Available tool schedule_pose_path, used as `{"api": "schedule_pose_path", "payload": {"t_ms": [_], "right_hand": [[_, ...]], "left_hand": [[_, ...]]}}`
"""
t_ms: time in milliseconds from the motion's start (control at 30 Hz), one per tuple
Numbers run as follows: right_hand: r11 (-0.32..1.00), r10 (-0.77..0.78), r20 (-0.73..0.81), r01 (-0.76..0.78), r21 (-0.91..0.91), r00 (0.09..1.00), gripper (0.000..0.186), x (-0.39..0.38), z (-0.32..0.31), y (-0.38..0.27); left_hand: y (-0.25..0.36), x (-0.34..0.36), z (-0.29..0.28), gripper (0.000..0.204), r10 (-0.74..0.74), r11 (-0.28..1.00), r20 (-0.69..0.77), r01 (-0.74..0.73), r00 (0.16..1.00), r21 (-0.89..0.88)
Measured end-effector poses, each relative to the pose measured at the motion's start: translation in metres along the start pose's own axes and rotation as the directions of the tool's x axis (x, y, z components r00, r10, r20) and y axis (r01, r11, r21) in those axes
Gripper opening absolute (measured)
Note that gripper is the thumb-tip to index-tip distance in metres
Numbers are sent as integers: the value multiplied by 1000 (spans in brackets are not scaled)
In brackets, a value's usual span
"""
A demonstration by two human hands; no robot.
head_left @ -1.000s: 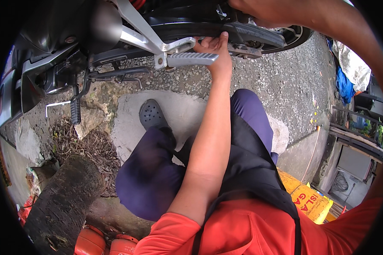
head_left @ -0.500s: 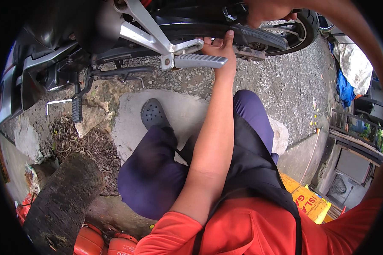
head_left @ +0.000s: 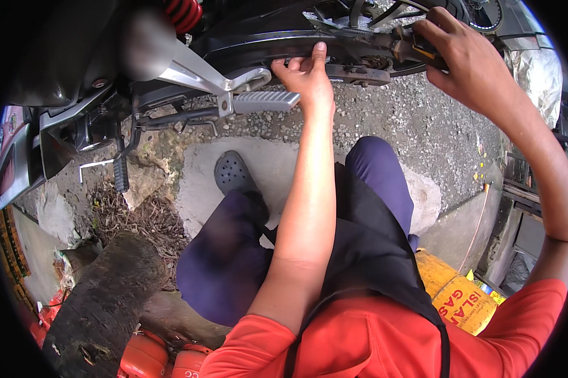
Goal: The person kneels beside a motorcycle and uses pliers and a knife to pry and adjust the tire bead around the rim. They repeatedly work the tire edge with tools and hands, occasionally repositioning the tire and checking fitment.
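Observation:
A motorcycle stands across the top, its rear wheel (head_left: 457, 14) at the upper right. My left hand (head_left: 309, 79) is at the black chain guard (head_left: 265, 45), just past the ridged silver footpeg (head_left: 266, 102). Its thumb points up against the black part and the fingers curl in, with whatever they hold hidden. Farther right, my right hand (head_left: 463, 60) is closed round the black-and-yellow handle of a brush (head_left: 402, 48). The brush has a rusty brown collar, and its dark tip points left at the guard's rear end, near the swingarm end (head_left: 366, 76).
A kickstand (head_left: 123, 160) reaches down at the left, above a rock and dry roots. Below lies a dark log (head_left: 101, 290) beside red gas cylinders (head_left: 144, 356). A yellow cylinder (head_left: 463, 299) is at the lower right. Gravel (head_left: 416, 126) and a concrete slab (head_left: 199, 160) lie underfoot.
My right hand has come down and right from the top edge, bringing the brush into view. My left hand has shifted slightly left in the picture, and the whole view has moved a little.

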State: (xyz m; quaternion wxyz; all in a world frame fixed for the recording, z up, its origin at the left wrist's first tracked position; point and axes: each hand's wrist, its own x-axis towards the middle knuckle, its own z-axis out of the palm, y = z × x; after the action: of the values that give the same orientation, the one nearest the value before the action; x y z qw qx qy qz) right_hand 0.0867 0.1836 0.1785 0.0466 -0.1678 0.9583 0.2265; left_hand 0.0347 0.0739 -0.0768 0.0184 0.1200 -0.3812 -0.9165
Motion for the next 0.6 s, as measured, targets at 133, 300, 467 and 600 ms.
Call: {"api": "schedule_pose_path", "payload": {"t_ms": [133,300,467,600], "right_hand": [[969,134,-109,-107,223,985,38,-17,20,-7],[987,-125,-150,138,80,981,28,-1,26,8],[989,-94,36,97,-110,995,20,19,-2,-7],[960,-110,73,124,-250,991,16,28,-4,-17]], "left_hand": [[2,-15,2,55,10,996,-104,0,995,94],[2,-19,-5,29,351,832,-73,-275,934,482],[3,-11,6,29,500,721,97,-476,860,504],[8,-14,20,32,455,699,117,-435,883,567]]}}
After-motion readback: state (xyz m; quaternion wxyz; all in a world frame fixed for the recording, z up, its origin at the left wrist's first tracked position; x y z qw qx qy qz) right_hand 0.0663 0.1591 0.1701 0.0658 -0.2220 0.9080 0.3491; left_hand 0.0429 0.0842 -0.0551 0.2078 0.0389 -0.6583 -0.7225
